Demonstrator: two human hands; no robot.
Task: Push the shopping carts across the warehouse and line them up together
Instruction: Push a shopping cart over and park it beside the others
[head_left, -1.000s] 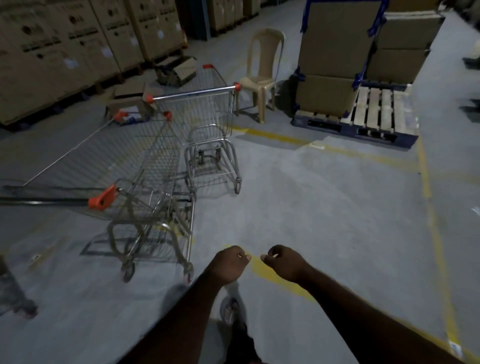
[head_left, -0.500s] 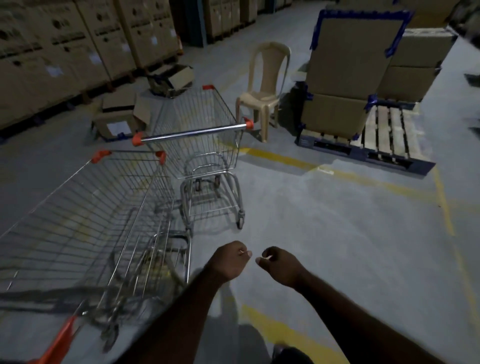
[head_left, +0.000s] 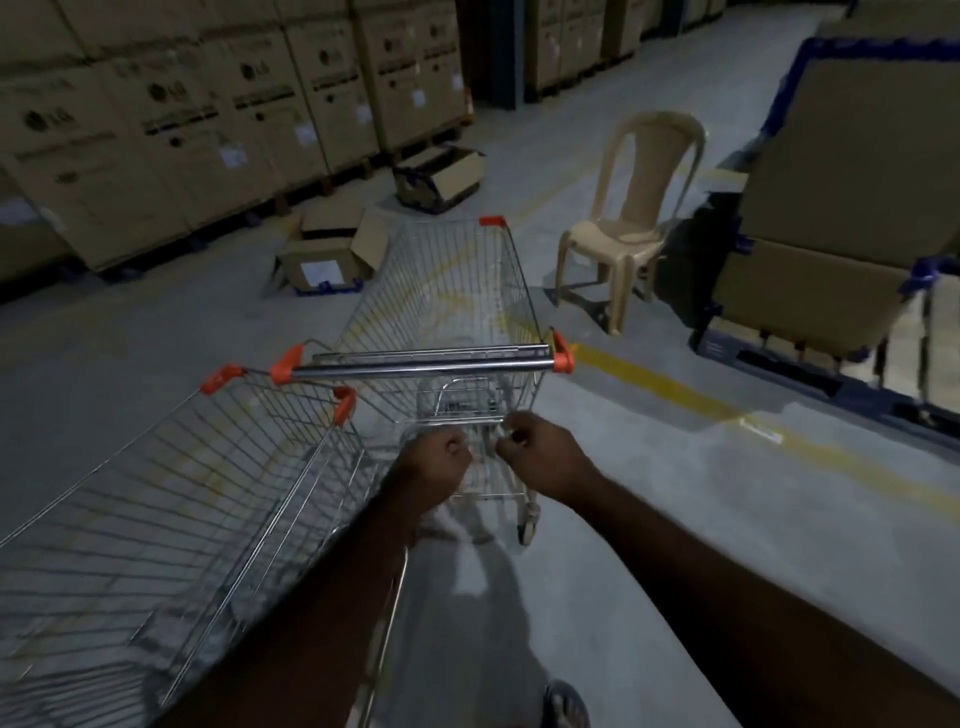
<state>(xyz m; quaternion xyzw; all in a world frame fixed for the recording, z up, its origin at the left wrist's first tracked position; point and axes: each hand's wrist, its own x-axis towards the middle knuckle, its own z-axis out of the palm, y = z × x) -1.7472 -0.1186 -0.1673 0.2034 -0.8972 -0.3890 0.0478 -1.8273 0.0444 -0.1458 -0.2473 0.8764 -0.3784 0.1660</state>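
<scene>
Two wire shopping carts with orange corner caps stand on the grey floor. The far cart (head_left: 457, 291) is straight ahead, its chrome handle bar (head_left: 421, 366) facing me. The near cart (head_left: 171, 493) fills the lower left, its front corner close beside the far cart's handle. My left hand (head_left: 434, 462) and my right hand (head_left: 540, 457) are fists held side by side a little below and short of the handle bar. Neither fist touches a cart, and nothing is in them.
A beige plastic chair (head_left: 634, 223) stands ahead on the right. A pallet with tall cardboard boxes (head_left: 831, 223) fills the right. Stacked cartons (head_left: 171, 119) line the left wall, with open boxes (head_left: 327, 249) on the floor. A yellow floor line (head_left: 675, 389) runs rightwards.
I have walked closer to the far cart; its handle bar now lies just beyond my fists. The near cart has slid to my lower left. My hands stay closed.
</scene>
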